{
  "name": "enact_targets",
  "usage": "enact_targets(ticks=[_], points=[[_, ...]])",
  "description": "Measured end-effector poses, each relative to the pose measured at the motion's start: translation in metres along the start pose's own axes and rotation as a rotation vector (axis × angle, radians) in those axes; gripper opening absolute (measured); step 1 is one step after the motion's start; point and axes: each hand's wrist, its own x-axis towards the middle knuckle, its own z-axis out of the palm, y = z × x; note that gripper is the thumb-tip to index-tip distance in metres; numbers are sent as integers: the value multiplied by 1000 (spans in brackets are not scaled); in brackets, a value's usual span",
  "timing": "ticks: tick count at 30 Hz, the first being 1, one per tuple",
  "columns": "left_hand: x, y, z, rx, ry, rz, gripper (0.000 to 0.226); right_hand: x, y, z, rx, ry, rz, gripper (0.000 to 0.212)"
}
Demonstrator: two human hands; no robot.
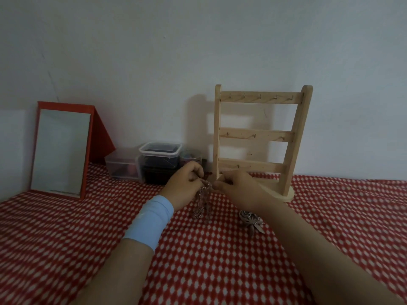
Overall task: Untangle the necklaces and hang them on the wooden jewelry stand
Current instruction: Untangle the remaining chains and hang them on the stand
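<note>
A tangled bunch of thin silvery necklaces (201,203) hangs between my two hands, its lower end trailing onto the red patterned cloth. My left hand (184,184), with a light blue band on the wrist, pinches the top of the bunch. My right hand (237,187) pinches the same chains from the right side. The wooden jewelry stand (259,137) rises just behind my right hand against the wall, with three rails of small hooks, all bare. A flower-shaped pendant piece (251,220) lies on the cloth under my right forearm.
A red-framed mirror (61,150) leans at the left. Clear plastic boxes (154,160) and a small round jar (190,158) stand by the wall, left of the stand. The red cloth with white dots (209,260) covers the whole surface.
</note>
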Motion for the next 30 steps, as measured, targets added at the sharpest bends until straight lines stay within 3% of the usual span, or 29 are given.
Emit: enact_targets(ticks=[3, 7, 12, 16, 22, 27, 30], points=[[-3, 4, -2, -30, -26, -12, 31, 0, 4, -2, 92, 2, 8, 25], [-3, 9, -1, -112, -103, -48, 8, -2, 3, -5, 242, 43, 10, 25], [-3, 1, 0, -37, -89, 18, 6, -3, 2, -3, 398, 23, 7, 22], [-2, -2, -3, -63, -25, -40, 16, 0, 6, -1, 294, 11, 23, 17], [-3, -4, -2, 8, -74, -12, 12, -4, 2, -2, 435, -162, 88, 19], [-4, -5, -5, -65, -112, -12, 13, -5, 3, -15, 362, -134, 52, 15], [-2, -4, -6, 74, -171, -29, 18, -3, 6, -15, 232, -113, 22, 11]])
